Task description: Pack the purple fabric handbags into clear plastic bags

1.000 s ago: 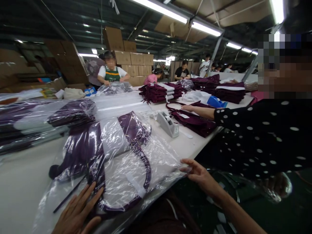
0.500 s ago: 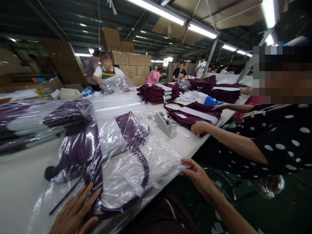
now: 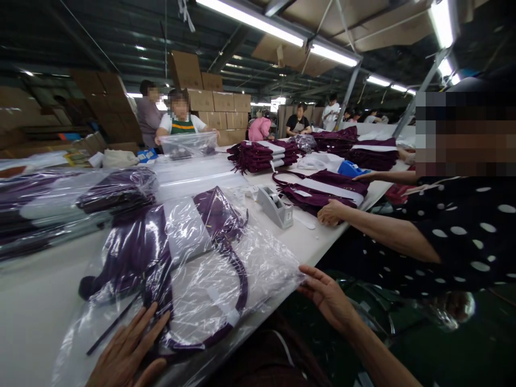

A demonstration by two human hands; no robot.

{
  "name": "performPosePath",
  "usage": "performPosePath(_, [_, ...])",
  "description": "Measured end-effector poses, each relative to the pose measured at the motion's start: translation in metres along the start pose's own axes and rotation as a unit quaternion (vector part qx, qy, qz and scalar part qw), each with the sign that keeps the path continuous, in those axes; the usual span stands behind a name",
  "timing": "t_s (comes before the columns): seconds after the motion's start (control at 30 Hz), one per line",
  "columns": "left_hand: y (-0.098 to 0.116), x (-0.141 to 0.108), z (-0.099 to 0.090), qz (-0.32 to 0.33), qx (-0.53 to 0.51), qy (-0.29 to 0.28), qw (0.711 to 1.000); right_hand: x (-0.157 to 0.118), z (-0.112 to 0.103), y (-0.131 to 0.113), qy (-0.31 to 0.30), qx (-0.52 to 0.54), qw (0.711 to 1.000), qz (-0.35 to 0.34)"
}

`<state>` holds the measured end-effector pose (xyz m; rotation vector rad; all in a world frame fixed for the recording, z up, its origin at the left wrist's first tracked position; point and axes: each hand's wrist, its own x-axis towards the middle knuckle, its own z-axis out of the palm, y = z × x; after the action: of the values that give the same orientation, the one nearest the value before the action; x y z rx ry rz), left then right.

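A purple handbag (image 3: 139, 244) with a white paper band (image 3: 186, 226) lies inside a clear plastic bag (image 3: 268, 252) on the white table. Its looped strap (image 3: 241, 274) curves toward me under the film. My left hand (image 3: 131, 344) rests flat on the plastic near the handbag's lower end, fingers stretched out. At the table's front edge, my right hand (image 3: 324, 293) pinches the corner of the plastic bag between thumb and fingers. The plastic is crinkled and pulled out toward that hand.
A grey tape dispenser (image 3: 274, 207) stands beyond the plastic bag. To the right, a co-worker in a dotted top has hands on another purple bag (image 3: 322, 188). Wrapped bags (image 3: 116, 188) are piled at left, stacked purple bags (image 3: 264, 156) at the back.
My hands keep almost the same places on the plastic bag; the view has shifted slightly. Across the table, a person in a green apron has spread a clear plastic bag wider.
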<state>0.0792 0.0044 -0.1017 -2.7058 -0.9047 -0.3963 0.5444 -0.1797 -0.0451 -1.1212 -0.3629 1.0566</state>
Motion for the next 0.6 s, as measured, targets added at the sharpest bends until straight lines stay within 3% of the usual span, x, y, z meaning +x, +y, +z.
performPosePath(0.17, [0.001, 0.001, 0.001, 0.003, 0.019, 0.023, 1.0, 0.004, 0.005, 0.002, 0.062, -0.066, 0.995, -0.049])
performPosePath(0.3, [0.006, 0.008, -0.011, 0.034, 0.07, 0.065, 0.995, 0.014, 0.01, 0.015, 0.114, -0.165, 0.979, -0.047])
performPosePath(0.43, [0.01, 0.014, -0.024, 0.043, 0.101, 0.08, 0.991, 0.029, 0.01, 0.025, 0.125, -0.127, 0.983, -0.054])
performPosePath(0.6, [0.01, 0.017, -0.024, 0.04, 0.086, 0.076, 0.993, 0.031, 0.001, 0.023, 0.153, -0.072, 0.981, -0.096])
